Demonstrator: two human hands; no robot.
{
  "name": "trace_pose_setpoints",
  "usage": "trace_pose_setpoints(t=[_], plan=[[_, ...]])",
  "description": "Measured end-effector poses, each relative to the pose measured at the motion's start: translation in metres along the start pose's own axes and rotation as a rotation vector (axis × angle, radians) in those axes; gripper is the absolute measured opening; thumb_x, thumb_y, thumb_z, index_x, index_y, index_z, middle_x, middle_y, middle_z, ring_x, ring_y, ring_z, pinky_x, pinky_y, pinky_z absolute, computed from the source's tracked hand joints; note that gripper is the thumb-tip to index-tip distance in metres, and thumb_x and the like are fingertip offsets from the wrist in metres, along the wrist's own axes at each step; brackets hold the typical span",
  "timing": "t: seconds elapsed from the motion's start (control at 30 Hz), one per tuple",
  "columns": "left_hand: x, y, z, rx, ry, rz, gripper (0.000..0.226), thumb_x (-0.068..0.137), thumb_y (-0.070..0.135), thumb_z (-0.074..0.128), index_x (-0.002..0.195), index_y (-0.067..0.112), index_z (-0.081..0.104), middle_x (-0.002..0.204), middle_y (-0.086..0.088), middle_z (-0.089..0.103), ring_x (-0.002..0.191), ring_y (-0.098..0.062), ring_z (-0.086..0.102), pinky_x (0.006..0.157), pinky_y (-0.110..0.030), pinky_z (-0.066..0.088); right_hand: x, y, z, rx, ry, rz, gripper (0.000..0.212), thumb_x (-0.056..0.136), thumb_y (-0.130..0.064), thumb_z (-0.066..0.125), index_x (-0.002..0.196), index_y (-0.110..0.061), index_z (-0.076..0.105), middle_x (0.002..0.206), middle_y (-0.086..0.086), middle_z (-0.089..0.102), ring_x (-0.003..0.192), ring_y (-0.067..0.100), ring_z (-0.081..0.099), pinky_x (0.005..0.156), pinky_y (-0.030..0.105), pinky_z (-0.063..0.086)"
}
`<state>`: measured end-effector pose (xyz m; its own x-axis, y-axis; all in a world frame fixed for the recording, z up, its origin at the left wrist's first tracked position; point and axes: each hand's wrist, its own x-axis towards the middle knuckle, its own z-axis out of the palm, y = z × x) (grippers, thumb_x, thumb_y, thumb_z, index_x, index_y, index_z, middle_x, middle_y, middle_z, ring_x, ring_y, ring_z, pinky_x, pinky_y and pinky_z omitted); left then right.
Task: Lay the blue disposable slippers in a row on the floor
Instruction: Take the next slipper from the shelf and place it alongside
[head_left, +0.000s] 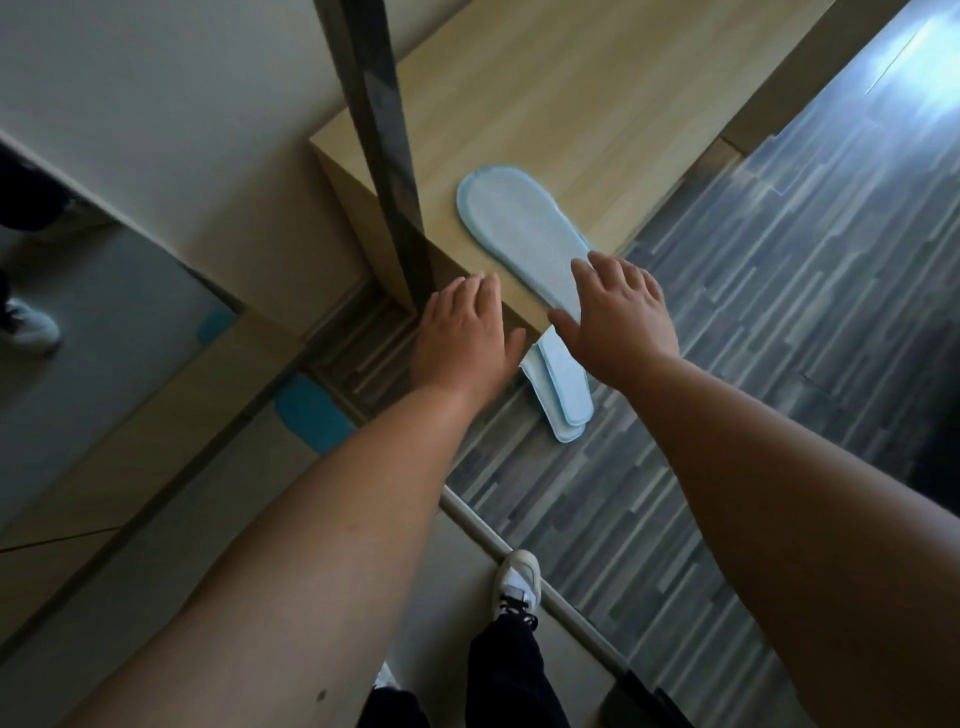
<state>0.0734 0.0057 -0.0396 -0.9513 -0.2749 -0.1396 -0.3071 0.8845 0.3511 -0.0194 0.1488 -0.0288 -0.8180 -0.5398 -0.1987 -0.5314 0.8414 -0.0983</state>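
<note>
A flat light-blue disposable slipper (511, 228) lies sole-up on the top of a low wooden cabinet (561, 104), near its front corner. Two more blue slippers (563, 389), stacked one on the other, lie on the grey striped floor just below that corner. My right hand (621, 312) hovers over the near end of the slipper on the cabinet, fingers spread, holding nothing. Beside it, my left hand (465, 332) is over the cabinet's corner edge, fingers together and extended, empty.
A dark vertical post (384, 156) stands at the cabinet's left side. A mirror panel (104, 312) on the left reflects the room. My foot in a white shoe (517, 582) stands by a threshold strip (530, 566). Grey plank floor (779, 312) spreads to the right.
</note>
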Motion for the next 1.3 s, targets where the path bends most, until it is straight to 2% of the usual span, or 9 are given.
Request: trace_pose_setpoints(t=[0.13, 0.23, 0.4, 0.5, 0.63, 0.8, 1.03, 1.17, 1.3], plan=[[0.035, 0.023, 0.011, -0.499, -0.028, -0.347, 0.058, 0.094, 0.034, 0.055, 0.144, 0.012, 0.035, 0.146, -0.008, 0.044, 0.132, -0.023, 0.044, 0.103, -0.036, 0.04, 0.031, 0.024, -0.001, 0.084, -0.05, 0.051, 0.061, 0.097, -0.046, 0.046, 0.147, -0.014, 0.031, 0.153, 0.011, 0.035, 0.14, 0.033, 0.033, 0.114, 0.047, 0.027], [0.061, 0.03, 0.016, -0.688, -0.015, -0.532, 0.054, 0.093, 0.033, 0.057, 0.14, 0.013, 0.041, 0.14, -0.005, 0.052, 0.126, -0.022, 0.052, 0.099, -0.035, 0.044, 0.059, 0.031, 0.0, 0.158, -0.147, 0.1, 0.057, 0.097, -0.042, 0.047, 0.144, -0.013, 0.035, 0.145, 0.013, 0.043, 0.13, 0.034, 0.044, 0.102, 0.046, 0.041], [0.089, 0.03, 0.018, -0.619, -0.025, -0.669, 0.043, 0.093, 0.028, 0.058, 0.129, 0.007, 0.049, 0.128, -0.011, 0.06, 0.117, -0.028, 0.057, 0.082, -0.03, 0.041, 0.096, 0.029, 0.003, 0.264, -0.192, 0.172, 0.044, 0.096, -0.034, 0.047, 0.131, -0.008, 0.051, 0.125, 0.014, 0.057, 0.111, 0.034, 0.056, 0.083, 0.038, 0.045], [0.098, 0.025, 0.019, -0.59, -0.012, -0.718, 0.034, 0.093, 0.027, 0.058, 0.119, 0.004, 0.057, 0.123, -0.015, 0.063, 0.114, -0.033, 0.059, 0.085, -0.032, 0.045, 0.103, 0.027, 0.003, 0.389, -0.239, 0.245, 0.038, 0.096, -0.032, 0.049, 0.123, -0.006, 0.059, 0.117, 0.013, 0.063, 0.103, 0.031, 0.06, 0.076, 0.034, 0.045], [0.093, 0.016, 0.022, -0.662, -0.046, -0.77, 0.022, 0.093, 0.024, 0.057, 0.103, 0.007, 0.066, 0.108, -0.014, 0.07, 0.101, -0.032, 0.065, 0.091, -0.038, 0.053, 0.096, 0.027, 0.011, 0.547, -0.281, 0.32, 0.035, 0.092, -0.027, 0.052, 0.098, 0.004, 0.068, 0.082, 0.013, 0.064, 0.075, 0.027, 0.06, 0.065, 0.032, 0.046], [0.061, -0.007, 0.039, -0.899, -0.123, -0.818, 0.016, 0.091, 0.029, 0.058, 0.085, 0.015, 0.063, 0.098, -0.014, 0.072, 0.088, -0.028, 0.067, 0.083, -0.039, 0.053, 0.081, 0.022, 0.018, 0.745, -0.364, 0.407, 0.026, 0.09, -0.028, 0.064, 0.094, -0.004, 0.07, 0.092, 0.014, 0.073, 0.085, 0.031, 0.071, 0.083, 0.045, 0.059], [-0.01, -0.043, 0.047, -0.994, -0.096, -0.927, 0.011, 0.092, 0.026, 0.059, 0.083, 0.018, 0.058, 0.097, -0.011, 0.068, 0.095, -0.028, 0.065, 0.091, -0.047, 0.055, 0.034, -0.028, 0.037, 0.776, -0.437, 0.395, 0.016, 0.084, -0.022, 0.073, 0.074, -0.011, 0.067, 0.079, 0.014, 0.072, 0.073, 0.031, 0.072, 0.077, 0.047, 0.061], [-0.057, -0.077, 0.053, -0.971, -0.069, -1.0, 0.011, 0.091, 0.027, 0.06, 0.089, 0.017, 0.06, 0.094, -0.007, 0.067, 0.091, -0.026, 0.064, 0.09, -0.046, 0.055, 0.004, -0.073, 0.059, 0.67, -0.456, 0.319, 0.024, 0.083, -0.024, 0.071, 0.062, -0.018, 0.061, 0.073, 0.016, 0.071, 0.067, 0.032, 0.069, 0.075, 0.045, 0.06], [-0.109, -0.126, 0.056, -0.975, 0.0, -1.072, 0.017, 0.088, 0.028, 0.061, 0.073, 0.02, 0.055, 0.083, -0.005, 0.066, 0.083, -0.029, 0.064, 0.085, -0.046, 0.057, -0.019, -0.131, 0.086, 0.661, -0.491, 0.263, 0.027, 0.083, -0.024, 0.072, 0.06, -0.017, 0.061, 0.06, 0.007, 0.062, 0.059, 0.026, 0.061, 0.069, 0.042, 0.057]])
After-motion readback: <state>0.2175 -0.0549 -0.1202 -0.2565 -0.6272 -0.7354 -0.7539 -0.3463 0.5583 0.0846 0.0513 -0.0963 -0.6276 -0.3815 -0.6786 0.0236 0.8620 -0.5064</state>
